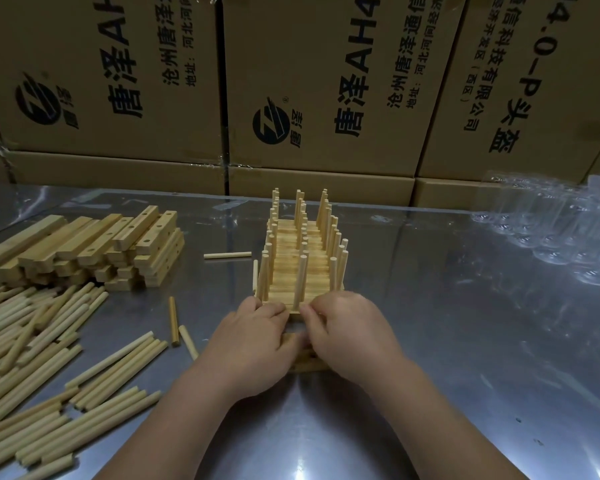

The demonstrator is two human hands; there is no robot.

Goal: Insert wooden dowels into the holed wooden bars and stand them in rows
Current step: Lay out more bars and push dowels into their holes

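Observation:
A row of holed wooden bars (300, 268) with upright dowels stands in the middle of the metal table (465, 323), running away from me. My left hand (257, 341) and my right hand (350, 330) meet at its near end, fingers curled on the closest bar. Under my hands lies another bar (303, 358), mostly hidden. A stack of empty holed bars (90, 247) sits at the left. Loose dowels (42, 358) are piled in front of it.
Single dowels lie on the table: one (227, 255) left of the row, two (174, 320) near my left hand. Cardboard boxes (312, 88) wall off the back. Crumpled clear plastic (561, 223) lies at the right rear.

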